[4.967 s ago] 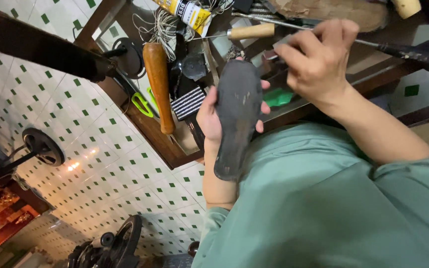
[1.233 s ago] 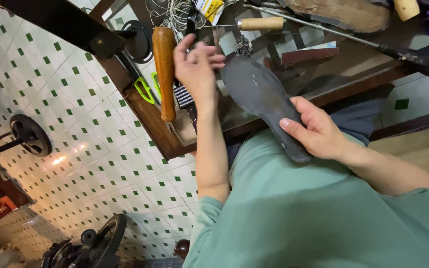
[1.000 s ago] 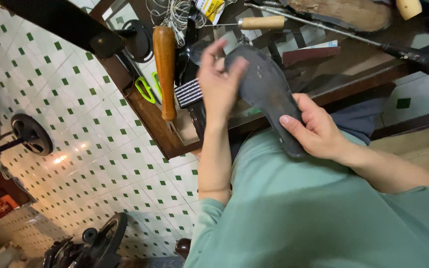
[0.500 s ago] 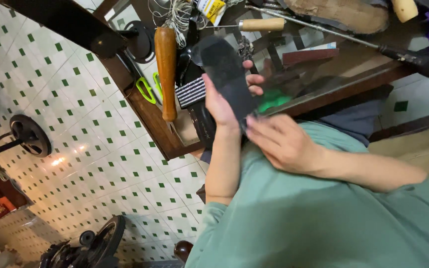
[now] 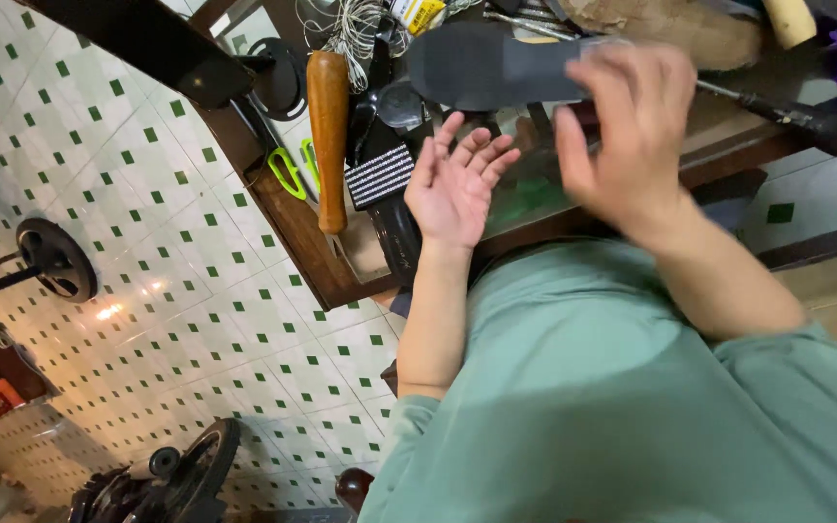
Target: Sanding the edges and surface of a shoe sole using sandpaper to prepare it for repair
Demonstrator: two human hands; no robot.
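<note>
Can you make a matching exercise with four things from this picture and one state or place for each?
Things:
1. right hand
2. left hand
3. scissors
4. wooden handle

States or places:
A. open, palm showing, holding nothing
B. brown, lying on the workbench
C. holding the dark shoe sole
D. green handles, at the bench edge

Pairs: 1-C, 2-A, 3-D, 4-B

One dark shoe sole (image 5: 496, 66), two hands: left hand (image 5: 455, 189), right hand (image 5: 632, 131). One wooden handle (image 5: 327, 136), one green scissors (image 5: 293, 172), one striped brush (image 5: 380, 176), one twine bundle (image 5: 353, 24).
</note>
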